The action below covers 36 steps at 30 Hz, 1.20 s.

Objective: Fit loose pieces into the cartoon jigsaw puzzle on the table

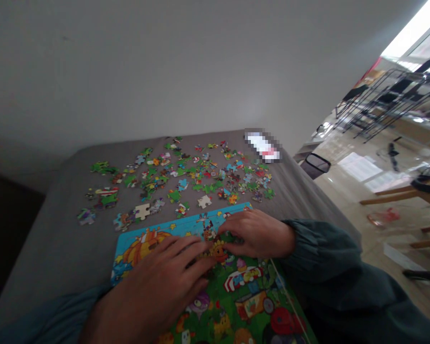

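A colourful jigsaw puzzle board (252,282), with a blue upper edge and a green cartoon scene, lies in front of me. My left hand (161,277) rests over its left and middle part, fingers stretched out and palm down. On the upper right part, my right hand (252,234) has its fingers and thumb curled in around a puzzle piece (219,249) with an orange sunflower face. The fingertips of both hands come close together there. Parts of the picture under the left palm are hidden.
Many loose puzzle pieces (181,184) are scattered beyond the board on a grey cloth-covered table (71,181). A blurred-out phone-like object (262,145) lies at the far right corner. A pale wall (165,71) stands behind; chairs and a shiny floor (354,177) are at right.
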Tool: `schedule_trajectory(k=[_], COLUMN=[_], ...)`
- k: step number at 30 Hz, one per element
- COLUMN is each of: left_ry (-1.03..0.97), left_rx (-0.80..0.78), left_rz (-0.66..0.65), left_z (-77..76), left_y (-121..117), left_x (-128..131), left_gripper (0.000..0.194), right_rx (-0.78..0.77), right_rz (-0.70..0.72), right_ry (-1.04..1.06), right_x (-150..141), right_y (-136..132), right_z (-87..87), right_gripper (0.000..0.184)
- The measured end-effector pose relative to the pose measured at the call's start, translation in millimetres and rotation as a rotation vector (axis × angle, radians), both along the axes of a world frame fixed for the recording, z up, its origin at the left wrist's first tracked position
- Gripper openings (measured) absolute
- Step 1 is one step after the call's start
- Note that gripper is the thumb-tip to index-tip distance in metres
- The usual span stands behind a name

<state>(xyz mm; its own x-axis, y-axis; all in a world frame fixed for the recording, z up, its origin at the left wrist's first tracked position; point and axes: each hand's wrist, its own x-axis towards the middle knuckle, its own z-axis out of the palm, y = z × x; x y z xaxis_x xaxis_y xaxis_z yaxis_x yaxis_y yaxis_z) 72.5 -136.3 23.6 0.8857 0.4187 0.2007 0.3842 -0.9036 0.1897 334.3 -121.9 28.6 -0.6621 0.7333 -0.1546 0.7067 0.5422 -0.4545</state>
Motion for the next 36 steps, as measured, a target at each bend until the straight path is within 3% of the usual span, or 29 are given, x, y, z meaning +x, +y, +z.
schedule_trajectory(k=[11,21,30,36], left_ry=[-0.116,-0.038,0.009,-0.026], left_rx=[-0.076,-0.241,-0.29,-0.301], left_rz=[0.175,0.294,0.24,0.23], left_z=[-9.0,-15.3,-25.3,-26.4], left_y=[20,20,17,18], left_x=[-3,0,6,10], left_gripper=[0.031,0.043,0.06,0.051], right_rx=[0.042,0.051,-0.009,-0.105], right_rz=[0.033,0.023,-0.006,-0.021], right_ry=[0.067,0.108,0.12,0.177], right_x=[2,2,1,1], right_y=[0,3,2,5], right_z=[-5.3,-5.3,-5.0,-0.4], right_gripper=[0.02,0.018,0.018,0.019])
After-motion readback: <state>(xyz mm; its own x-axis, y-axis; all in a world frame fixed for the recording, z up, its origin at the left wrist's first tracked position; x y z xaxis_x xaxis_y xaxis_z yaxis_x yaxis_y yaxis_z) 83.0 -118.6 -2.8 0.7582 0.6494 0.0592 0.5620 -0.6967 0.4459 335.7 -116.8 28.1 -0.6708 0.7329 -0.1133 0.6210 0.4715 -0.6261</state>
